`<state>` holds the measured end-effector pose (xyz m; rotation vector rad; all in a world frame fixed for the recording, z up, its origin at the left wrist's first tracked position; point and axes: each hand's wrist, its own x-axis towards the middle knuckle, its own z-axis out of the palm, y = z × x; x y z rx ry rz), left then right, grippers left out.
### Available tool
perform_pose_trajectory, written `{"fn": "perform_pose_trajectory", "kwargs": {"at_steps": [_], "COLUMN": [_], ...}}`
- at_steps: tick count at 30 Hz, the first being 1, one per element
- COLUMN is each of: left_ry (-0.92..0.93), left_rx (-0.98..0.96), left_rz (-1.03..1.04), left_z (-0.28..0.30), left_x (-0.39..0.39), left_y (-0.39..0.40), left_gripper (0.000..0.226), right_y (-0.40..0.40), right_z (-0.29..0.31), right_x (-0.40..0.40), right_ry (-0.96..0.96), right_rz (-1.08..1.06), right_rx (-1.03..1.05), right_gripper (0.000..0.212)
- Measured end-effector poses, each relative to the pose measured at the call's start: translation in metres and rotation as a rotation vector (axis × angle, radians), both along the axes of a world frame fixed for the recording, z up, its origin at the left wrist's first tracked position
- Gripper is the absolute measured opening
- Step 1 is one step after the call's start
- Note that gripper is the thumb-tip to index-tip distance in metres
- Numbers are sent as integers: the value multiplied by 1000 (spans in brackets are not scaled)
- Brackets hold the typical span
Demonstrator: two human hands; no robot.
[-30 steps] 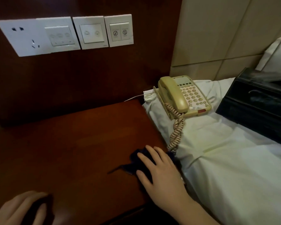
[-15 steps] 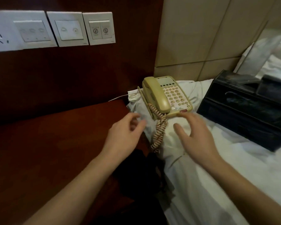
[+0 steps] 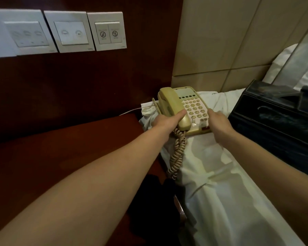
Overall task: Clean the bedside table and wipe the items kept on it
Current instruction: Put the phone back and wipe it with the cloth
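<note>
Fingers of both hands are being wrapped around the telephone, centre frame, on the bed; dark cloth lying idle; item wiping judged pending.

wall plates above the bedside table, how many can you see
3 white plastic wall plates in a row on the dark wood panel: the left one, cut off by the frame edge, the middle one, the right one. More may lie beyond the left edge.
</note>
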<state>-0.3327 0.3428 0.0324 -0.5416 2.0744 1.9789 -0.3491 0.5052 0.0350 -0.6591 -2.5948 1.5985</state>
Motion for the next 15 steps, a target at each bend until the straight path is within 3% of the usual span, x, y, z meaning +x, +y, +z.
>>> {"fn": "perform_pose_trajectory", "kwargs": {"at_steps": [5, 9, 13, 15], "left_ry": [37, 57, 141, 168], "left_rx": [46, 80, 65, 36], "left_rz": [1, 3, 36, 48], "left_z": [2, 12, 27, 37], "left_x": [0, 14, 37, 53], "left_y": [-14, -30, -48, -60], "left_gripper": [96, 101, 65, 59], "right_y": [12, 4, -16, -31], "right_z": [2, 0, 6, 16], "right_x": [-2, 23, 55, 74], "right_ry": [-38, 24, 180, 245], "right_rz": [-79, -6, 17, 57], "right_rx": [-261, -392, -432, -492], "right_gripper": [30, 30, 31, 30]}}
